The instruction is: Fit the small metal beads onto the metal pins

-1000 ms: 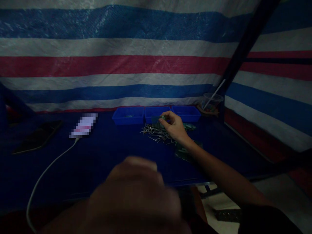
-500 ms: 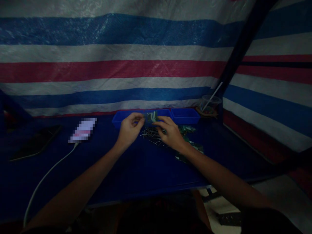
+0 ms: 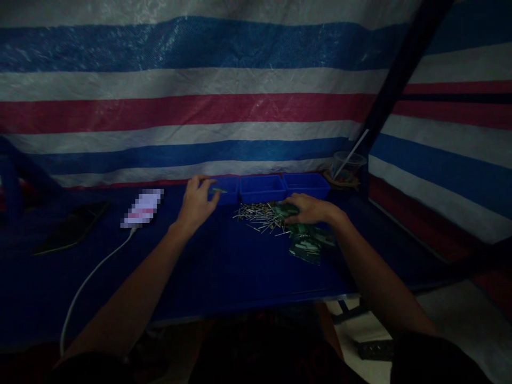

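My left hand (image 3: 196, 202) hovers at the leftmost blue tray (image 3: 230, 196), its fingers loosely apart beside a small green piece (image 3: 219, 190) lying at the tray. My right hand (image 3: 307, 208) rests palm down on a green circuit board (image 3: 285, 209) at the edge of a heap of green boards (image 3: 308, 242). A pile of thin metal pins (image 3: 260, 216) lies between the two hands. The scene is dim.
Three blue trays (image 3: 262, 188) stand in a row at the back of the blue table (image 3: 224, 266). A phone with a white cable (image 3: 142, 208) and a dark phone (image 3: 72, 226) lie at left. A clear cup with a straw (image 3: 347, 168) stands at back right. Striped tarp walls surround the table.
My hands have parted: the left moved left to the leftmost tray, the right moved right and down onto the green boards. A second ago the left hand was close to the camera and blurred.
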Motion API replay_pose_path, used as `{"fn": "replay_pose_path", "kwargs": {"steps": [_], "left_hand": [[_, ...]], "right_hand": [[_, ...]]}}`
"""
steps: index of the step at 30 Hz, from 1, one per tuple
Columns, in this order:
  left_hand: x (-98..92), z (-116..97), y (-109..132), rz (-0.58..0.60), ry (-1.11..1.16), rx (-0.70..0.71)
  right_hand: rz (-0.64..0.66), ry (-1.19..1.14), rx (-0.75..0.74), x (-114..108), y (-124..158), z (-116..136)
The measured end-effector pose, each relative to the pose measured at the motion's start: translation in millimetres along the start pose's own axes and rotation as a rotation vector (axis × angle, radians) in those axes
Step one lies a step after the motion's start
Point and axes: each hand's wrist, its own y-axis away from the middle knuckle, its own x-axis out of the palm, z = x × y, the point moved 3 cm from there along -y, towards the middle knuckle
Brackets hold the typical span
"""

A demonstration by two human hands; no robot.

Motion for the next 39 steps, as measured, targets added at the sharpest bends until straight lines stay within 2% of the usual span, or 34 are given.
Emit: {"fn": "replay_pose_path", "kwargs": {"steps": [2,4,9,15,19,22,24,28,30,31,33,35,37,39], "left_hand": [[10.4,-15.2,9.9,0.086,0.035,0.048],[17.2,-34.7,14.9,0.142,0.09,0.095],[24.1,-74.1,23.7,0.266,0.223,0.216],[30.4,-81.8,34.4,0.399,0.296,0.225],[31.9,-79.0,31.4,0.437,0.383,0.162],[31.3,-77.9,28.5,0.461,0.485,0.05],[31.6,-79.6,28.4,0.49,0.615,-0.089],[34.0,-91.4,34.1,0.562,1.172,-0.602],[33.3,-100.1,36.5,0.597,1.443,-0.816],[32.3,-103.3,36.5,0.609,1.533,-0.881],[29.5,-104.0,34.0,0.588,1.623,-0.94],[26.3,-97.1,29.0,0.494,1.615,-0.912],[21.8,-86.1,23.7,0.368,1.491,-0.787],[15.2,-76.4,19.9,0.244,1.231,-0.571]], "right_hand": [[0.006,0.02,-0.005,4.4,0.5,-0.2],[-0.043,0.041,-0.004,6.7,-1.3,1.9],[-0.161,-0.01,0.006,10.5,-9.2,2.8],[-0.243,-0.007,0.021,18.3,-12.7,-5.2],[-0.238,0.024,0.032,22.6,-14.9,-9.4],[-0.289,0.008,0.02,18.5,-17.6,-6.1],[-0.424,-0.039,-0.018,9.6,-17.2,2.3],[-0.88,-0.219,-0.119,-15.7,-1.9,33.5],[-1.009,-0.265,-0.16,-22.0,8.6,53.4],[-1.016,-0.263,-0.199,-22.4,12.7,63.9],[-0.952,-0.234,-0.321,-18.3,18.2,83.2],[-0.854,-0.209,-0.449,-10.1,20.4,96.2],[-0.775,-0.219,-0.476,-1.7,18.1,99.8],[-0.706,-0.298,-0.363,5.2,11.1,95.1]]}}
